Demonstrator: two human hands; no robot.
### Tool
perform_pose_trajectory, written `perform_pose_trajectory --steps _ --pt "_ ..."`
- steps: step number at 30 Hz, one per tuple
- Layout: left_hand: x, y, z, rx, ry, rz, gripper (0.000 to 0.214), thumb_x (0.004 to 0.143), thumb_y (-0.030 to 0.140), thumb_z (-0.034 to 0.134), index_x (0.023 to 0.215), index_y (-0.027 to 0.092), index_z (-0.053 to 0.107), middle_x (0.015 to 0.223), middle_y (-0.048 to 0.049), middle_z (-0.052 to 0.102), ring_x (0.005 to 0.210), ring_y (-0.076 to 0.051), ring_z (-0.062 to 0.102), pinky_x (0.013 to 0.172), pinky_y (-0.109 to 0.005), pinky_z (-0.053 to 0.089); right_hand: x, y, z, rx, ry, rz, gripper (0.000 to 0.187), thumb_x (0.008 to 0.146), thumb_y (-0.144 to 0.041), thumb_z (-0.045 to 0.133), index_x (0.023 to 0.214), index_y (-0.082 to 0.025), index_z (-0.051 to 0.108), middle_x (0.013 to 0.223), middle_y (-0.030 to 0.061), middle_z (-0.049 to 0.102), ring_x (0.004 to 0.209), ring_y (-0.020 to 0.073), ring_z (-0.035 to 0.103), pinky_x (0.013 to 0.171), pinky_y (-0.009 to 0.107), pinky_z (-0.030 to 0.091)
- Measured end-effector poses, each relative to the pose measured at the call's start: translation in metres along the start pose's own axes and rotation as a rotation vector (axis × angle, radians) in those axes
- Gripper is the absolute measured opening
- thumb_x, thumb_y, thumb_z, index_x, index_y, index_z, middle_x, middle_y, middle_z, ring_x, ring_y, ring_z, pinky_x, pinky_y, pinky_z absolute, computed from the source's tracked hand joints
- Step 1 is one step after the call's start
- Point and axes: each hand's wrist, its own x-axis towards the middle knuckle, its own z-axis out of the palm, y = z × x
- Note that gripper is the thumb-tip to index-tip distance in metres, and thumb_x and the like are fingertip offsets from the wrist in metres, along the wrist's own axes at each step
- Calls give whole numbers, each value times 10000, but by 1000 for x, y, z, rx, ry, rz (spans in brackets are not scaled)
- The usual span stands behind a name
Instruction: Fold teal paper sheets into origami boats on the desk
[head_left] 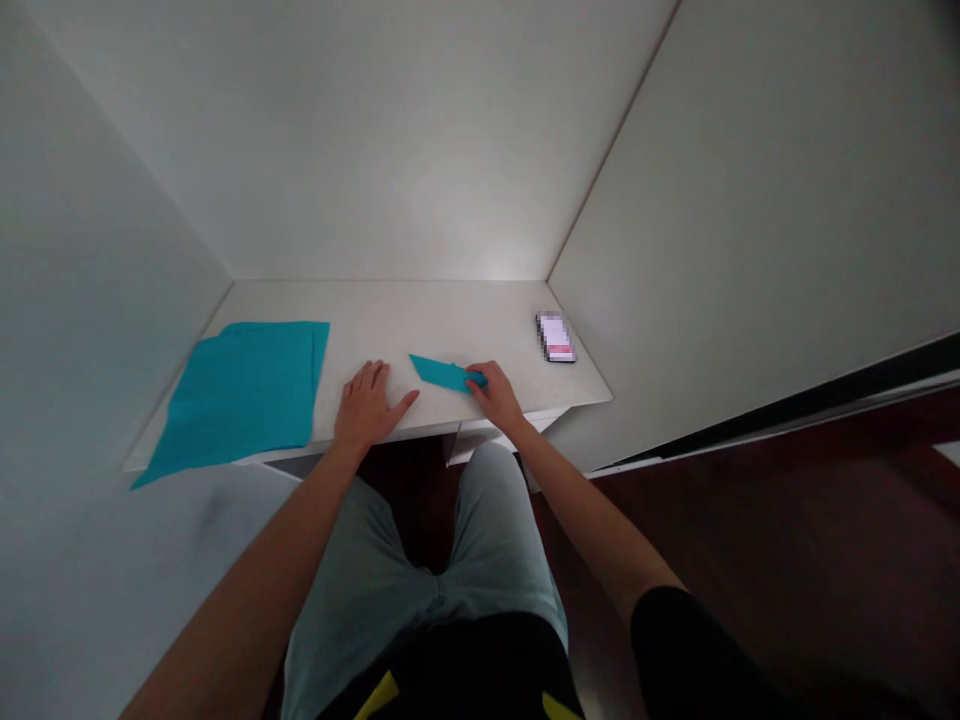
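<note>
A narrow strip of folded turquoise paper with a slanted left end lies on the white desk. My right hand pinches the strip's right end between thumb and fingers. To the left of the strip, my left hand rests palm down on the desktop, fingers spread and holding nothing. A small gap separates its thumb from the strip. Further left, large turquoise sheets overlap each other, and their lower left corner hangs past the desk's front edge.
A phone with a lit, blurred screen lies at the right end of the desk. Pale walls enclose the desk at the back and both sides. Below the front edge is a white drawer, with my knees close by.
</note>
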Motion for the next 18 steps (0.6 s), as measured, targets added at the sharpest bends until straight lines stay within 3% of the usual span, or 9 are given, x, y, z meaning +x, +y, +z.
perform_pose_trajectory --steps 3,7,10,15,18 --pt "0 -1 1 7 1 -4 791 1033 672 478 1571 93 523 1655 -256 512 1564 -409 442 1257 -574 375 12 18 -26 -86 80 24 216 1052 -259 551 1207 -245 700 1181 104 699 1135 278 654 1030 429 525" --pt "0 -1 3 -6 8 -6 780 1028 668 492 1577 115 520 1659 -246 512 1561 -408 446 1250 -575 375 47 55 -72 -344 195 238 233 1034 -200 532 1219 -183 672 1247 134 708 1188 257 618 1032 380 476" --pt "0 -2 4 -11 8 -6 785 1022 671 501 1577 116 524 1658 -249 513 1558 -416 449 1242 -586 379 71 77 -96 -417 239 329 262 1022 -169 513 1240 -146 657 1305 160 704 1198 254 589 1016 388 440" --pt "-1 -2 4 -19 7 -11 779 1019 663 511 1577 119 529 1653 -244 520 1556 -411 455 1240 -575 386 92 91 -100 -498 275 424 209 981 -183 548 1136 -192 689 1147 127 748 1130 297 609 1015 455 384" --pt "-1 0 2 -11 5 -17 767 1027 659 507 1571 118 535 1655 -236 520 1553 -403 457 1244 -561 385 98 88 -97 -571 295 438 188 978 -245 589 1130 -219 698 1188 140 746 1153 333 607 1039 496 368"
